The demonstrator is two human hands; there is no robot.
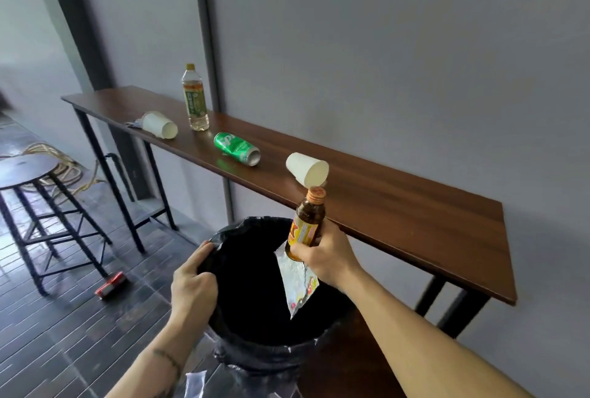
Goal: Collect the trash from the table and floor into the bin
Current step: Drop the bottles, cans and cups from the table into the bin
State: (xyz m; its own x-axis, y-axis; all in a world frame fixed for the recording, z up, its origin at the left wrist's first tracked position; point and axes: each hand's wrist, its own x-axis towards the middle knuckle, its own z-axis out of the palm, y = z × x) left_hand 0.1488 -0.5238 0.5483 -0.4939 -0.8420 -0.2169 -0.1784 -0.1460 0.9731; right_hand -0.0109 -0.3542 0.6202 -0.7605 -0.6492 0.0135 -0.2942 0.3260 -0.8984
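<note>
A black-lined bin (pixel 255 353) stands right below me. My left hand (pixel 193 279) grips its left rim. Over the bin's opening my right hand (pixel 329 258) holds a small brown bottle (pixel 308 222) with a yellow label, together with a silver foil wrapper (pixel 297 282) hanging down. On the long brown table (pixel 415 206) lie a white paper cup (pixel 308 169), a dented green can (pixel 237 148) and another white paper cup (pixel 159 124) on its side. A tall clear bottle (pixel 195 99) of yellowish liquid stands upright. A red packet (pixel 110 284) lies on the floor.
A black round stool (pixel 28 171) stands on the dark plank floor at the left, with a coiled yellowish hose (pixel 64 167) behind it. The grey wall runs along the table's far side. Clear plastic (pixel 194 381) lies at the bin's foot.
</note>
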